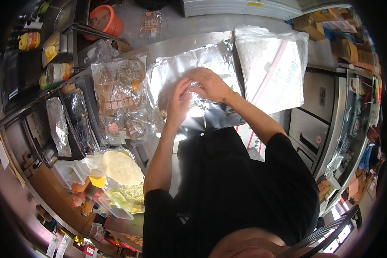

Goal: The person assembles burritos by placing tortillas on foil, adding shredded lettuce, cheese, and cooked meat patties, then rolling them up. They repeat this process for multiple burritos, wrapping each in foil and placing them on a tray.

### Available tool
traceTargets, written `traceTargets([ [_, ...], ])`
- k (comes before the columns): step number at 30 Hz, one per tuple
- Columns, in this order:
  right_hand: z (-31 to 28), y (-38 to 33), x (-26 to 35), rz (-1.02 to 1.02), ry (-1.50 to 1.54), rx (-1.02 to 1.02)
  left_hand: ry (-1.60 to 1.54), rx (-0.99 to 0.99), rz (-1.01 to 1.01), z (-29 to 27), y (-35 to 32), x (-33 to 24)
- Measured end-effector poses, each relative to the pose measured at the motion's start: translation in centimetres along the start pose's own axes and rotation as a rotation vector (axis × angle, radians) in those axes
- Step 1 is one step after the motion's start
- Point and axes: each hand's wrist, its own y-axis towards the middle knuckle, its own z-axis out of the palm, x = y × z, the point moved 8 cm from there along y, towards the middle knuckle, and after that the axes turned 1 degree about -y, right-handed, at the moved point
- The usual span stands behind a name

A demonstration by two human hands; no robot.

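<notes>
A broad sheet of aluminium foil [221, 60] lies on the metal counter in front of me, shiny and creased. Over its middle, my left hand [178, 103] and my right hand [210, 85] meet with fingers curved toward each other. Crumpled foil glints between and just below them. Whatever is cupped under the fingers is hidden. Left of the sheet, touching its edge, are clear printed plastic bags [120, 92] with brownish contents. To the right lies a large translucent plastic bag [273, 71] with a red stripe, holding flat pale contents.
Near my left elbow, a round pale flatbread [122, 167] rests beside clear plastic containers [69, 172] and shredded greens [131, 195]. Foil-covered long pans [59, 127] stand farther left. An orange bucket [109, 23] is at the far left. Steel cabinets [311, 116] line the right.
</notes>
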Motion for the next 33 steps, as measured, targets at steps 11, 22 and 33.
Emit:
traceTargets([
  [11,5.5,-2.9,-3.9,0.655,1.061,-0.193,-0.099,-0.392,-0.144,-1.7,-1.6,1.8],
  [22,1.1,-2.7,-1.0,0.917,1.245,-0.159,0.042,-0.081,0.095,-0.1,-2.3,-6.7],
  [33,-2.3,-3.3,5.1,0.962,1.594,-0.338,0.059,-0.411,0.449,0.7,-6.4,-9.8],
])
